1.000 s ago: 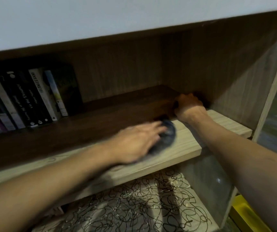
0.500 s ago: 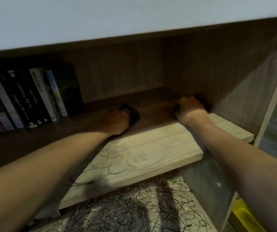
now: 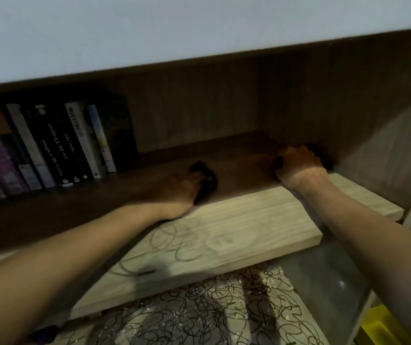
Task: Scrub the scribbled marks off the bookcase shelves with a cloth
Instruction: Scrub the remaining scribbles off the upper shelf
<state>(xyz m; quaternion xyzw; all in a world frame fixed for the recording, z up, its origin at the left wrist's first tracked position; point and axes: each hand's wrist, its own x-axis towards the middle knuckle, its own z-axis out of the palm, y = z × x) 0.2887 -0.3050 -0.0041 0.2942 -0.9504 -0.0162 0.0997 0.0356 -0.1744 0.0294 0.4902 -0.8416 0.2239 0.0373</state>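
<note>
Where books stand (image 3: 50,148): "INVESTING101" spine (image 3: 78,135).

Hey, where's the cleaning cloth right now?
In the head view, the dark cloth sits mid-shelf in the shadowed back part, under the left hand, right of the row of books and left of the right hand.

Dim bookcase interior, lit only from the front

Light reaches the front strip of the pale wood-grain shelf (image 3: 236,227); its rear half lies in deep brown shadow, swallowing both hands (image 3: 177,192) (image 3: 299,163). The row of upright dark-spined books (image 3: 50,145) is murky and soft. Straight edges bow near the frame borders; forearms cast shadows on the lower scribbled shelf (image 3: 199,314).
</note>
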